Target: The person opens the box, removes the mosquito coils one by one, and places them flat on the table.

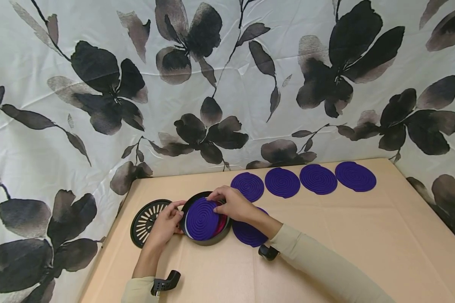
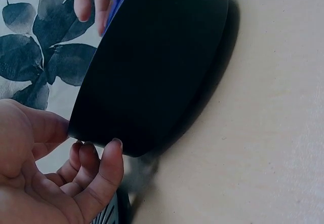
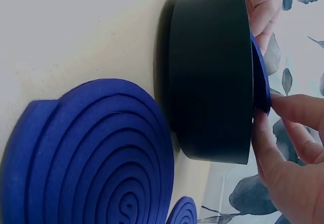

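My left hand (image 1: 164,223) holds the side of a dark round container (image 1: 212,242); in the left wrist view its fingertips (image 2: 114,150) touch the wall near the rim. At the container's mouth, my right hand (image 1: 235,205) pinches the edge of a purple spiral coaster (image 1: 202,221) between thumb and fingers. This coaster lies tilted across the opening, and the right wrist view shows its edge rising above the rim. Beside it, something pink-red (image 1: 221,223) shows inside the container. The container's floor is hidden.
A black slotted round disc (image 1: 141,225) lies left of the container, partly behind my left hand. Another purple spiral coaster (image 1: 246,235) lies under my right forearm. Several more, including one at the far right (image 1: 355,176), line the table's back edge before a floral cloth (image 1: 242,97).
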The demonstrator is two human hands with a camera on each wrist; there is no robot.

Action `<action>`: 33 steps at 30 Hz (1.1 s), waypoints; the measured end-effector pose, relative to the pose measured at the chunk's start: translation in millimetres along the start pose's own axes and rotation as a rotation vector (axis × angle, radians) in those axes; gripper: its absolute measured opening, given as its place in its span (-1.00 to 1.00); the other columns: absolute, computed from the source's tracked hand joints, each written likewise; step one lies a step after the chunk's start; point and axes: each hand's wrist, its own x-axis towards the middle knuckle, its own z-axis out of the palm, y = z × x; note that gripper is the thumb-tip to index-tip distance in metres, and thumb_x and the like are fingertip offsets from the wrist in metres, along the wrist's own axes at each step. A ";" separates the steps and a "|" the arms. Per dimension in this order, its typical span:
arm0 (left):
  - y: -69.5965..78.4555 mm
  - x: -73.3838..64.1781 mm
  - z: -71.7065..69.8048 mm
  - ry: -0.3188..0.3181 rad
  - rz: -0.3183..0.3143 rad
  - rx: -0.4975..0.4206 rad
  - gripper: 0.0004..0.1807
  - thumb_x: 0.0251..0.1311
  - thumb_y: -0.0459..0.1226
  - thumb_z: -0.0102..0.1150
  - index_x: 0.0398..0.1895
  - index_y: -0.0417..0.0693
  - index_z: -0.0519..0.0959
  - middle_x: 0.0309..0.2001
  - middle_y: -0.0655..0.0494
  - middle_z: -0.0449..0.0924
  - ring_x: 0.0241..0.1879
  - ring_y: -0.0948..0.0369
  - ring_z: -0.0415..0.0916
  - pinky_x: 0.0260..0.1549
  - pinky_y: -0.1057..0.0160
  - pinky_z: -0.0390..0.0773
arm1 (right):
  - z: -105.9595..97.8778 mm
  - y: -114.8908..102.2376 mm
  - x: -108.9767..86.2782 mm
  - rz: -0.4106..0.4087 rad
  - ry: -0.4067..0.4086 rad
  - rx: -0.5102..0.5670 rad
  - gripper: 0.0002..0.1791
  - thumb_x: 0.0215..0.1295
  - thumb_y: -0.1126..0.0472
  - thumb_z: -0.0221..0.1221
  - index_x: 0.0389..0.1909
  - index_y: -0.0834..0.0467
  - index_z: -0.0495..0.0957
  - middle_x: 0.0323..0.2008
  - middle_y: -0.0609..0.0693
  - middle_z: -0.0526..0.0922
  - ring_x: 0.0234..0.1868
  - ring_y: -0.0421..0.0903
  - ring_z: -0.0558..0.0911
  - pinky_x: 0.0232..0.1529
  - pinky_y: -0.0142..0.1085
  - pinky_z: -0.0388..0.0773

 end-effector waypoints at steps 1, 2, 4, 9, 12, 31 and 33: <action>0.8 -0.4 0.0 0.000 0.002 -0.001 -0.60 0.53 -0.39 -0.05 0.35 -0.04 0.46 -0.26 0.02 0.32 -0.43 0.14 0.42 -0.53 0.22 0.66 | -0.2 0.6 0.0 0.007 -0.002 0.001 -0.66 0.17 0.43 0.40 -0.04 0.10 0.70 0.03 -0.02 0.67 0.12 -0.05 0.66 0.24 -0.08 0.55; 1.2 -0.7 0.0 -0.003 0.004 -0.002 -0.60 0.53 -0.39 -0.05 0.36 -0.05 0.45 -0.26 0.02 0.32 -0.42 0.14 0.42 -0.53 0.22 0.66 | -0.5 1.0 -0.1 0.017 -0.006 0.007 -0.66 0.17 0.43 0.40 -0.05 0.10 0.70 0.04 -0.02 0.68 0.12 -0.06 0.67 0.23 -0.09 0.56; 2.6 -0.2 1.3 -0.004 0.006 -0.007 -0.60 0.53 -0.39 -0.04 0.36 -0.06 0.45 -0.25 0.02 0.32 -0.42 0.13 0.42 -0.53 0.21 0.66 | -2.5 2.5 0.9 0.038 -0.022 0.031 -0.66 0.17 0.44 0.39 -0.04 0.10 0.70 0.06 -0.02 0.69 0.11 -0.08 0.68 0.19 -0.14 0.59; 5.5 3.7 8.6 0.018 -0.011 -0.026 -0.59 0.52 -0.39 -0.02 0.36 -0.06 0.45 -0.26 0.04 0.32 -0.44 0.13 0.41 -0.53 0.19 0.67 | -9.2 7.8 6.5 0.035 -0.088 0.047 -0.67 0.17 0.43 0.40 -0.05 0.13 0.70 -0.01 -0.04 0.70 -0.12 -0.18 0.66 -0.11 -0.38 0.64; 6.1 7.0 13.0 0.034 -0.022 -0.030 -0.60 0.52 -0.40 -0.03 0.36 -0.05 0.46 -0.27 0.04 0.31 -0.44 0.14 0.40 -0.53 0.19 0.67 | -12.9 10.2 9.3 0.007 -0.122 0.010 -0.69 0.18 0.41 0.40 -0.06 0.12 0.70 -0.21 -0.06 0.66 -0.29 -0.23 0.53 -0.25 -0.44 0.52; 6.2 10.4 22.5 0.072 -0.012 -0.025 -0.61 0.51 -0.41 -0.03 0.32 -0.05 0.48 -0.28 0.04 0.29 -0.45 0.15 0.43 -0.54 0.20 0.68 | -20.0 24.5 9.6 -0.031 -0.149 0.068 -0.76 0.20 0.34 0.41 -0.13 0.03 0.76 -0.59 -0.12 0.54 -0.55 -0.26 0.47 -0.51 -0.44 0.45; 6.0 9.9 22.6 0.071 -0.010 -0.025 -0.61 0.51 -0.41 -0.03 0.32 -0.04 0.48 -0.27 0.04 0.29 -0.44 0.14 0.43 -0.54 0.21 0.68 | -21.7 25.4 8.4 -0.021 -0.144 0.105 -0.74 0.19 0.38 0.40 -0.12 0.05 0.76 -0.56 -0.08 0.59 -0.52 -0.24 0.54 -0.48 -0.42 0.54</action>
